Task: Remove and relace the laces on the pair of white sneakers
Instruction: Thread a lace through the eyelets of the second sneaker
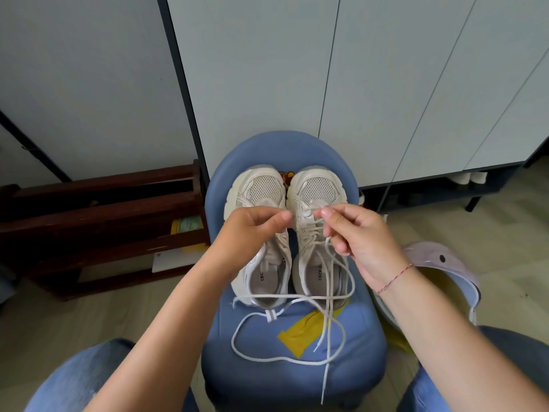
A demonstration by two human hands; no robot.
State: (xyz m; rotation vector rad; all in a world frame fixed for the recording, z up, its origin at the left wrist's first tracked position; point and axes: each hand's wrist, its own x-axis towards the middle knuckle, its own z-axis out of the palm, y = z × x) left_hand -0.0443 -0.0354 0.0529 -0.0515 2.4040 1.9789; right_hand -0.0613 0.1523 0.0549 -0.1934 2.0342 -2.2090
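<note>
Two white sneakers stand side by side, toes pointing away, on the seat of a blue padded chair [367, 337]. The left sneaker [258, 190] has bare eyelets, and a loose lace [267, 356] lies curled on the seat in front of it. The right sneaker [319, 188] is partly threaded with its lace [329, 263], whose ends trail down over the seat's front edge. The left hand [252, 224] has curled fingers, with thumb and forefinger pinching this lace above the lacing. The right hand [356, 236], a red string bracelet [395, 278] at its wrist, pinches the same lace just beside it. A yellow patch [300, 334] marks the seat. A dark wooden rack [98, 209] stands on the floor to the left.
</note>
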